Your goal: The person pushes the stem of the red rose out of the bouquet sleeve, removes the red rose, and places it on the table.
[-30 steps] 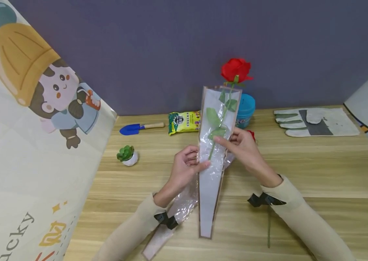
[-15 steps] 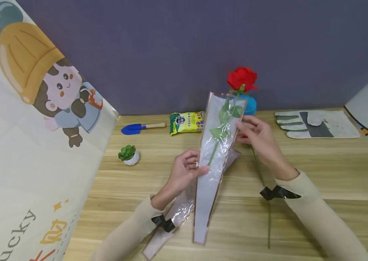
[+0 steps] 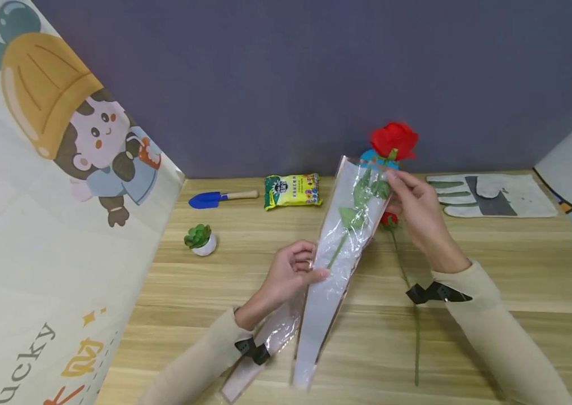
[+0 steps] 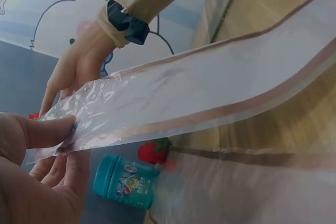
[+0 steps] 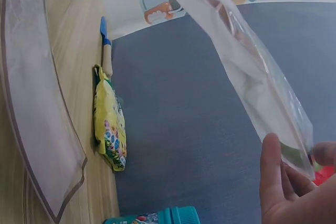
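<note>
from the head view, your left hand (image 3: 291,273) pinches the left edge of the clear sleeve (image 3: 339,247) about halfway along, thumb on the front face and fingers curled behind. your right hand (image 3: 415,205) pinches the sleeve's open top at its right corner. the sleeve is lifted off the counter (image 3: 494,264) and tilts to the right, narrow tip low and near you. the red rose (image 3: 393,140) sits in it, stem and leaves inside the film, bloom just above the mouth. a second sleeve (image 3: 266,349) lies flat on the counter under your left forearm. another rose (image 3: 407,275) lies on the counter below your right hand, its stem running toward you. farther back sit a blue trowel (image 3: 220,197), a yellow packet (image 3: 292,190), a small potted succulent (image 3: 200,240) and work gloves (image 3: 491,194); a teal jar (image 3: 373,157) is mostly hidden behind the sleeve top.

from the left wrist, your left hand (image 4: 39,179) has its thumb pressed on the sleeve (image 4: 210,98) edge, fingers curled beneath. your right hand (image 4: 79,69) is seen beyond the film. the teal jar (image 4: 126,181) lies below, with the red bloom of the other rose (image 4: 154,151) just beside it.

from the right wrist, your right hand (image 5: 291,187) nips the corner of the sleeve (image 5: 247,61) between thumb and fingers, a bit of red just beside them. the second sleeve (image 5: 37,108) lies flat on the counter (image 5: 94,182), the yellow packet (image 5: 109,127) and trowel (image 5: 105,45) beyond it, the teal jar (image 5: 157,216) at the bottom edge.
</note>
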The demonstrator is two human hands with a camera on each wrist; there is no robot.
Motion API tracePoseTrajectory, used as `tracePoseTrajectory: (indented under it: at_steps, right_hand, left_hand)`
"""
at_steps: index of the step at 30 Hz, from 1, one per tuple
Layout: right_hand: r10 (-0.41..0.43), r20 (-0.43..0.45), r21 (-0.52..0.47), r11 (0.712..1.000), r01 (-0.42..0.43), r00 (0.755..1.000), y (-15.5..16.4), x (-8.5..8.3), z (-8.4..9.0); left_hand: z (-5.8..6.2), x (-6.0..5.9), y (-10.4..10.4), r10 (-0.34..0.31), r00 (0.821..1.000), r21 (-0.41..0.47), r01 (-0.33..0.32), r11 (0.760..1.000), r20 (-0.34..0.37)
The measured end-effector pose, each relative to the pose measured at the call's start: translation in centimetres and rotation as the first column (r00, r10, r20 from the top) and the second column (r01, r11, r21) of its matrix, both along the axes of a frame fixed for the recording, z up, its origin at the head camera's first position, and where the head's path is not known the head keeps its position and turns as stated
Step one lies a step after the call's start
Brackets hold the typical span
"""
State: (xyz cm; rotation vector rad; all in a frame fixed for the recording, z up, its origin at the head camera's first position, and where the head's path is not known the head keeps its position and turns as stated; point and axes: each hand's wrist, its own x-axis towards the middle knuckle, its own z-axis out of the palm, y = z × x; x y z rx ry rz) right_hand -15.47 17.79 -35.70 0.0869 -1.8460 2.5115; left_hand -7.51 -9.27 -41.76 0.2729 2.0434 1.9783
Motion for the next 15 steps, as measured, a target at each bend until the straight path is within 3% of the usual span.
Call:
tracePoseTrajectory:
  at_steps: [15]
  right_hand:
    - [-0.125, 0.054, -0.010, 0.992, 0.126, 0.991, -0.15, -0.37, -0.16]
  left_hand:
    - [-0.82, 0.67, -0.01, -0.092, 0.996, -0.026, 0.092, 0.995, 0.010]
